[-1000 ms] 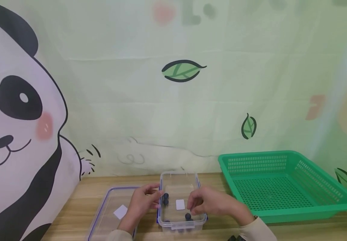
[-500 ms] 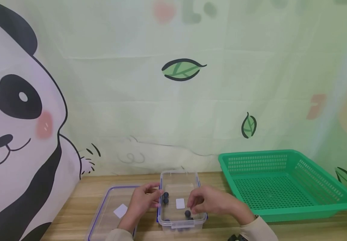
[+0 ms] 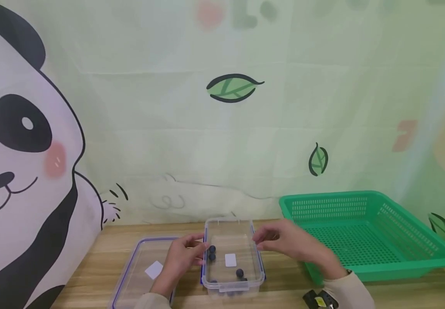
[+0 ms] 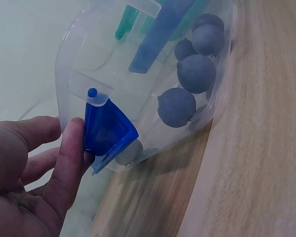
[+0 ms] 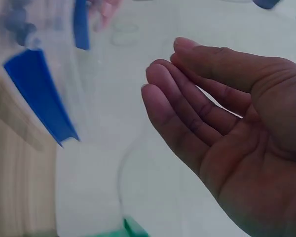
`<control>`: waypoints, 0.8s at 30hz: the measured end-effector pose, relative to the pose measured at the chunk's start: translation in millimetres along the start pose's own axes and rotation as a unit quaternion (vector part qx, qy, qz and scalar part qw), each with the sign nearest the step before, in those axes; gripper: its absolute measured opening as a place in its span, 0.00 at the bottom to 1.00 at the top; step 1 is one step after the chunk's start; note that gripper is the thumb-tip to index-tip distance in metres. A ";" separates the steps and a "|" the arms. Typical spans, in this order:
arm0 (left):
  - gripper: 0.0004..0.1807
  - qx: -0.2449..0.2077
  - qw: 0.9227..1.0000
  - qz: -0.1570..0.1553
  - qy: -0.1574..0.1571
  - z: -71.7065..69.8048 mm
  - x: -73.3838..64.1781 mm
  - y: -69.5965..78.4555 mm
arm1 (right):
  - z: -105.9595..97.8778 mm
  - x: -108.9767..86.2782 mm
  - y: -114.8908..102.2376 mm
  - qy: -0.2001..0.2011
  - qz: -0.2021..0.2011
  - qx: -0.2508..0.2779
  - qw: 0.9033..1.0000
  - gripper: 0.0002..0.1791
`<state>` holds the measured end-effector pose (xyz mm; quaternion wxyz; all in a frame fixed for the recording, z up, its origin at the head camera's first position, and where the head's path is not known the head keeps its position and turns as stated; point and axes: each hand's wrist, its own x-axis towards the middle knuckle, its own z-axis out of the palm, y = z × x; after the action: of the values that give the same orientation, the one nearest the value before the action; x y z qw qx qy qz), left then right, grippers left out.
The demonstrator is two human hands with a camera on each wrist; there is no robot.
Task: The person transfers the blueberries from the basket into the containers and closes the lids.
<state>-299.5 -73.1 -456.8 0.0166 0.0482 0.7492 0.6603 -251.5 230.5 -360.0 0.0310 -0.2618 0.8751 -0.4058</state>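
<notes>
In the head view a clear plastic food container (image 3: 228,235) without its lid stands on the table. Several dark blue-grey balls (image 4: 196,73) lie in it, some with small nubs. My left hand (image 3: 184,257) holds the container's left side, thumb at the rim and fingers outside, beside a hanging blue clip (image 4: 106,129) in the left wrist view. To the right of the rim my right hand (image 3: 284,239) hovers with loosely bent fingers. Nothing lies between its fingers (image 5: 160,101) in the right wrist view. A white square label (image 3: 230,260) shows on the container's floor.
On the left lies a clear lid (image 3: 135,262) with a blue seal and a white square label. A green perforated plastic basket (image 3: 365,274) stands at the right, partly behind my right forearm. A panda-printed backdrop (image 3: 149,128) rises behind the table (image 3: 103,244).
My right hand has moved up and right, from inside the container's edge to just outside its right rim. The left hand has kept its hold, and the container stays in place.
</notes>
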 end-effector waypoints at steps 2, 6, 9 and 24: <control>0.25 -0.003 1.000 0.004 0.000 -0.8 -0.3 0.2 | -10.4 -3.4 -1.2 0.028 0.000 -0.002 1.000 0.06; 0.25 -0.008 1.000 0.014 -0.006 -1.7 -0.6 -0.9 | -30.7 -12.3 0.3 0.092 0.012 -0.014 0.996 0.09; 0.25 -0.008 1.000 0.019 -0.010 -3.2 -0.8 -0.7 | -45.0 -19.0 0.0 0.120 0.026 0.002 0.992 0.12; 0.25 0.004 1.000 0.003 -0.002 -1.6 -0.5 -0.7 | -107.6 -16.7 24.1 0.118 0.052 0.040 0.991 0.21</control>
<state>-299.2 -74.8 -457.2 0.0159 0.0522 0.7514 0.6575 -276.3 326.1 -308.2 -0.0405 -0.1649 0.8681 -0.4665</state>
